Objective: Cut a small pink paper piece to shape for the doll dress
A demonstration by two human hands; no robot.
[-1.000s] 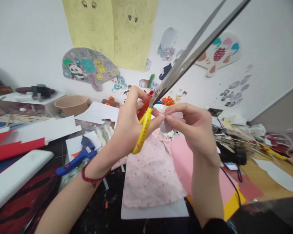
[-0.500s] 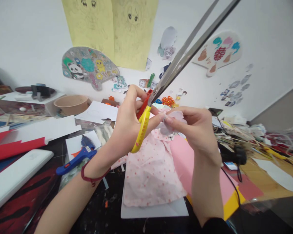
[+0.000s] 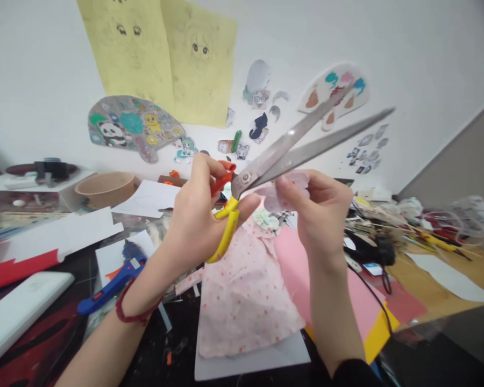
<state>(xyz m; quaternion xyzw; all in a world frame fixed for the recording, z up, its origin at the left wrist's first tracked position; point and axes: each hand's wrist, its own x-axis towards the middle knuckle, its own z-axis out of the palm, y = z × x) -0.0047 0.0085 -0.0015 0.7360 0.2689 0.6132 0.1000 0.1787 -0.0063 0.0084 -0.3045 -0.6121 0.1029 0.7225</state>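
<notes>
In my left hand is a pair of scissors with one red and one yellow handle. Its long blades are spread and point up to the right. Between thumb and fingers, my right hand pinches a thin, pale translucent piece with a scalloped edge, close to the lower blade. Whether the blade touches it I cannot tell. Below both hands lies pink dotted fabric on a white sheet, with a small greenish-white ruffled piece at its top.
A blue glue gun lies left of the fabric, near a long white box. Pink paper and a black cable are at the right. Behind stands a round tan bowl. Sticks and clutter crowd the right side.
The scissors have swung down to the right and their blades have spread apart. My hands have separated slightly; the pale piece is now in my right hand alone. The view has shifted.
</notes>
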